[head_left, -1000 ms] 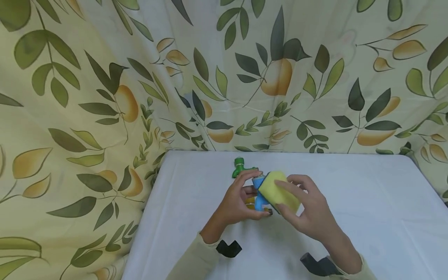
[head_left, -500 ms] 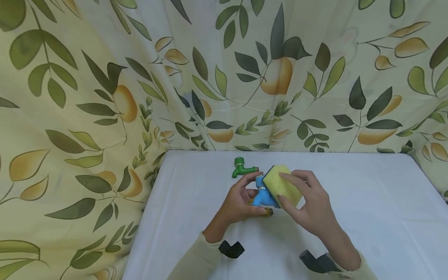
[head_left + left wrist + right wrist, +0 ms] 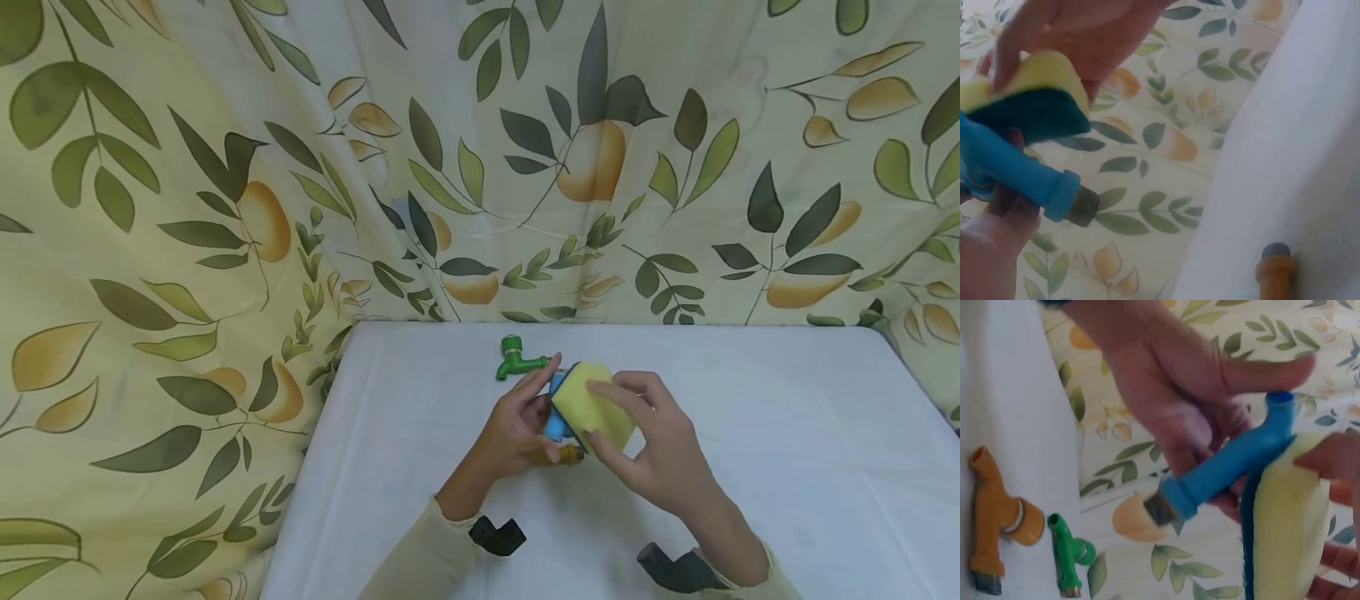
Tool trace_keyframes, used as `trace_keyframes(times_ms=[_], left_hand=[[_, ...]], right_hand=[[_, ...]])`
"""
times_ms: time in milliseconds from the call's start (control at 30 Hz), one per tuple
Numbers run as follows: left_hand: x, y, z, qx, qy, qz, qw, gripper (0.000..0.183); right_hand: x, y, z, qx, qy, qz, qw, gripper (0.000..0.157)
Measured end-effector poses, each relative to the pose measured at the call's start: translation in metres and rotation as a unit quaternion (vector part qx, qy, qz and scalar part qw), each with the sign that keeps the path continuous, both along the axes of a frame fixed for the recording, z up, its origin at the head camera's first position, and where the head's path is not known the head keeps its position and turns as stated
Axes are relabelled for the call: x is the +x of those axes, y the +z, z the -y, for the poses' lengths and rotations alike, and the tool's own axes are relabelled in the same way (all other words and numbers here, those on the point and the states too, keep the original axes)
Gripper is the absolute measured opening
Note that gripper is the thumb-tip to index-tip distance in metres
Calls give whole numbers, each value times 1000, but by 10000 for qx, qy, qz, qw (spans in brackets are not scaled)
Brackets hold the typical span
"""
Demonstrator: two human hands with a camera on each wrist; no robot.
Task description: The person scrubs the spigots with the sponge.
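My left hand (image 3: 510,429) holds a blue water tap (image 3: 1229,462) above the table, its fingers behind the body and its thumb stretched out beside the spout. The tap's threaded metal end (image 3: 1085,208) points away from the palm. Pinched between the thumb and fingers of my right hand (image 3: 667,446) is a yellow sponge (image 3: 596,408) with a dark green scouring side (image 3: 1035,115). That rough side lies against the tap's body. From the head view, the sponge covers much of the blue tap.
An orange tap (image 3: 997,512) lies on the white-covered table (image 3: 787,450), below my left hand. Farther back lies a green tap (image 3: 517,362). Behind the table hangs a curtain (image 3: 675,208) printed with leaves and fruit.
The blue tap has turned in my left hand, and the sponge now hides more of it. The sponge has shifted slightly left and down since half a second ago. Green and orange taps stay put.
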State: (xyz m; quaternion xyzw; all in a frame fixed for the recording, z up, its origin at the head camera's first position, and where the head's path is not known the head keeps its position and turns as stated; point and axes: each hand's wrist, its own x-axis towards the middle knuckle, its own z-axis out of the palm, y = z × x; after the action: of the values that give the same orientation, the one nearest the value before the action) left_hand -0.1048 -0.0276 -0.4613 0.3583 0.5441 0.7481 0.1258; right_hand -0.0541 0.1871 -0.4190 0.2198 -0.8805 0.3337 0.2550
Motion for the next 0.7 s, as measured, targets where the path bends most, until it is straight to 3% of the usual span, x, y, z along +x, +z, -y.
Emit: trace_keyframes(times_ms=[67,167,400,500,700], left_hand=[[0,3,1,-158,-5,-8,9999,107],[0,8,4,-351,-48,31,9994,103],[0,13,8,-383,-44,380,9985,94],[0,12,9,-529,78,225,9983,93],[2,11,8,-1152,435,-500,9911,97]], right_hand=[[-1,1,-1,19,-157,-21,9999,61],[0,2,-2,20,-46,-73,10000,62],[-1,6,-4,87,-4,-49,9999,63],[0,6,-4,128,241,-29,9996,62],[2,10,-4,97,120,-173,9997,60]])
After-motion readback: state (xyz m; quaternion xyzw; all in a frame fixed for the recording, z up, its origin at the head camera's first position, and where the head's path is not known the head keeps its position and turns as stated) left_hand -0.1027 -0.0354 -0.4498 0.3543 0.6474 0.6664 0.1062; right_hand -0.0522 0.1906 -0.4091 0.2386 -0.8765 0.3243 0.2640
